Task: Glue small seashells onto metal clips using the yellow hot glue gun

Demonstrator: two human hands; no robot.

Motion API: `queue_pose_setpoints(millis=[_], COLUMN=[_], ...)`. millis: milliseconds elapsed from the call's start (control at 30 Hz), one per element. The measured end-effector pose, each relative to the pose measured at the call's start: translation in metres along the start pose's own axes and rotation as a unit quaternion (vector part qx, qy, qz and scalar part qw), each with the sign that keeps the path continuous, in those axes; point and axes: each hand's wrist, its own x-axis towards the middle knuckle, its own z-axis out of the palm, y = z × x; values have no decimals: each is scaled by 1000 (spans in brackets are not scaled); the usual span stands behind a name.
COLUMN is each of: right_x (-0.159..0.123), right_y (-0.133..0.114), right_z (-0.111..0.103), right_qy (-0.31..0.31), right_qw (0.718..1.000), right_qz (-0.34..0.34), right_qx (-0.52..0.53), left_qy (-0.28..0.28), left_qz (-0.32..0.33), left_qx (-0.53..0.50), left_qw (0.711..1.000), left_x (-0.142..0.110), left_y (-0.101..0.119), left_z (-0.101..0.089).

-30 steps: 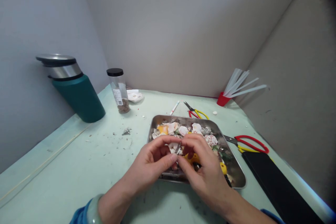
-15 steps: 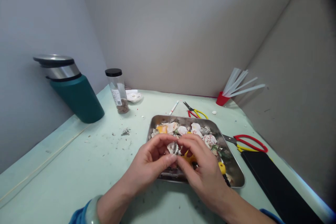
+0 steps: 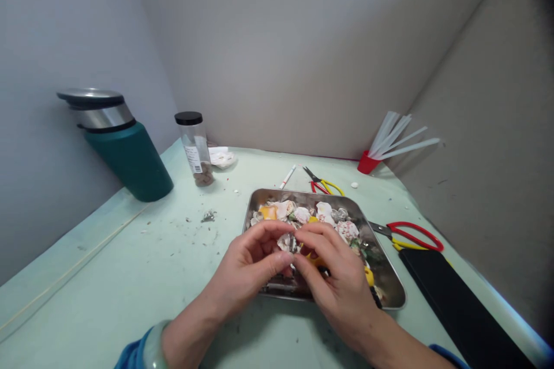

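Note:
My left hand (image 3: 254, 259) and my right hand (image 3: 335, 277) meet over the front of a metal tray (image 3: 392, 288). Thumb and fingertips of both are closed around a small shiny grey piece (image 3: 293, 242), too small and too covered to name. Beyond the fingers, the tray bears several seashells (image 3: 302, 215), mostly white, some with reddish or orange marks. A yellow-handled tool (image 3: 369, 277) lies partly hidden behind my right hand.
Behind the tray lie small scissors (image 3: 322, 181) and a white marker (image 3: 288, 177). Larger scissors (image 3: 415, 235) and a black slab (image 3: 454, 300) sit right. A red cup (image 3: 367, 162) of glue sticks, a clear jar (image 3: 197, 150) and a teal bottle (image 3: 130, 158) stand farther back.
Both hands stay over the tray; the fingertips have shifted slightly around the grey piece, and the right fingers sit a little farther right. The whole view has moved very slightly.

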Motion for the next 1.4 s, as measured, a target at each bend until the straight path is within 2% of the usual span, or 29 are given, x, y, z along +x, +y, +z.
queue_pose_setpoints(millis=[400,667,867,1233,1400], right_x=[-3,-2,-3,-1,-2], right_y=[2,1,2,-1,-3], right_z=[1,1,1,1,-2], right_qy=[1,6,4,3,10], right_qw=[999,1000,1000,998,999], right_qz=[-34,-9,18,57,27], right_qx=[-22,-10,7,22,26], left_qy=[12,1,-17,5,14], left_qz=[-7,-13,-5,-36,-45], left_qx=[27,43,-4,-18,-12], left_qw=[1000,999,1000,999,999], left_x=[-2,0,0,1,0], left_y=[-4,-4,-5,1,1], left_z=[1,0,0,1,0])
